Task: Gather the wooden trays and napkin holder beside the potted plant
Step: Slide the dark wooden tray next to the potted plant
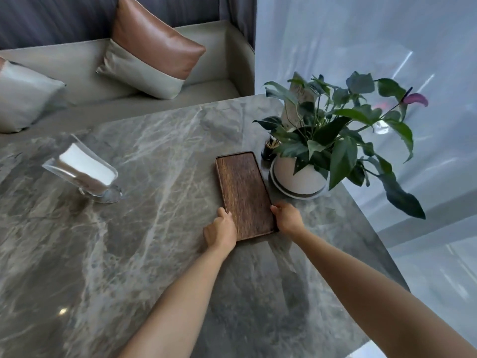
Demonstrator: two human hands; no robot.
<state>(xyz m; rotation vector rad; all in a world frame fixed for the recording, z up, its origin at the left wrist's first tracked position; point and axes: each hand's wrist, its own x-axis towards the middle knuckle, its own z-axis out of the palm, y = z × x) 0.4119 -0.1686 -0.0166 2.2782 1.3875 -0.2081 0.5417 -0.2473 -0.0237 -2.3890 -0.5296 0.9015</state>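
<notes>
A dark wooden tray (244, 192) lies flat on the marble table (144, 228), its long right edge close to the potted plant (333, 135) in a white pot. My left hand (220, 229) grips the tray's near left edge. My right hand (287, 218) grips its near right edge. I cannot tell if a second tray is stacked under it. A clear napkin holder (82, 171) with white napkins stands far to the left, apart from the tray and both hands.
A small dark toothpick jar (269, 149) stands just behind the tray, against the plant pot. A menu card (296, 104) rises among the leaves. A bench with cushions (152, 47) runs behind the table. The table's right edge falls off beside the plant.
</notes>
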